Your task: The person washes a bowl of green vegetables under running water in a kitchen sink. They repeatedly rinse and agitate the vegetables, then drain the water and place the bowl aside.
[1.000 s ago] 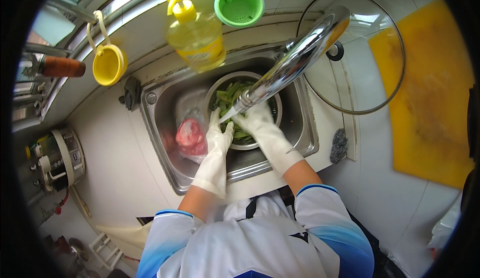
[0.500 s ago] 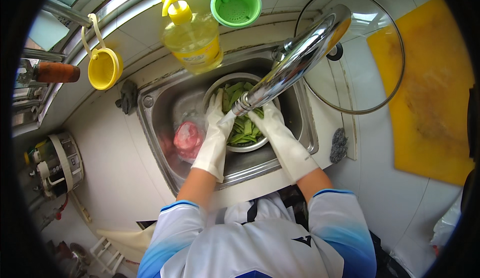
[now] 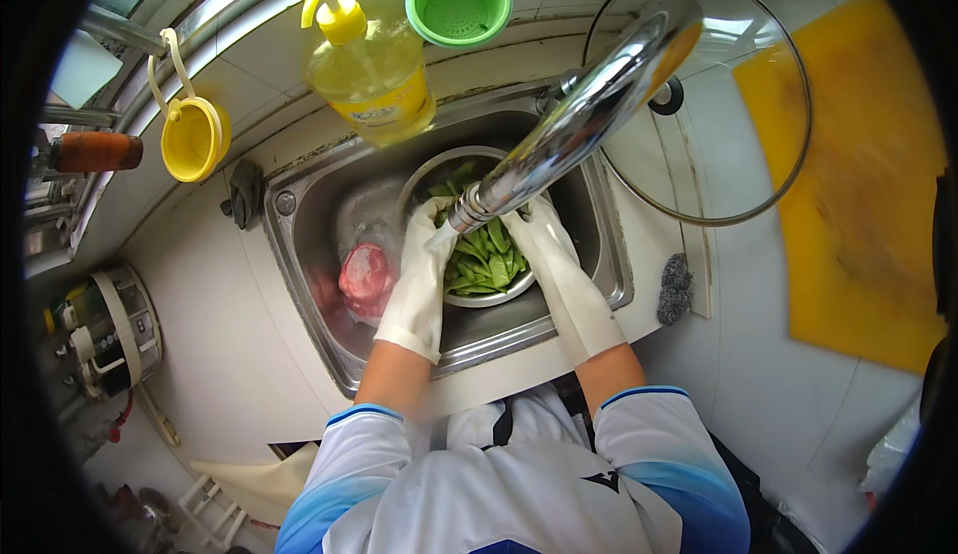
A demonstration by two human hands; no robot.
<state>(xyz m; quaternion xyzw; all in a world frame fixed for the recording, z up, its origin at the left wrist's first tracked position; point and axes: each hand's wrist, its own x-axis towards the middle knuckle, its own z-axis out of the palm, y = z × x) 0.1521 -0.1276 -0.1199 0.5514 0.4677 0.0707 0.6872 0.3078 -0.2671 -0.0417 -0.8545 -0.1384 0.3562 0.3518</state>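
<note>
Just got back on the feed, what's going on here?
A person is at a sink, white-gloved left hand and right hand both in a metal bowl of green vegetables. The faucet arches over the bowl, partly blocking the view, so their exact grip is unclear. Something pinkish-red lies in the sink, left of the bowl.

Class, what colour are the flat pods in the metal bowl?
The flat pods are green, some lighter than others; the head view shows them best.
</note>
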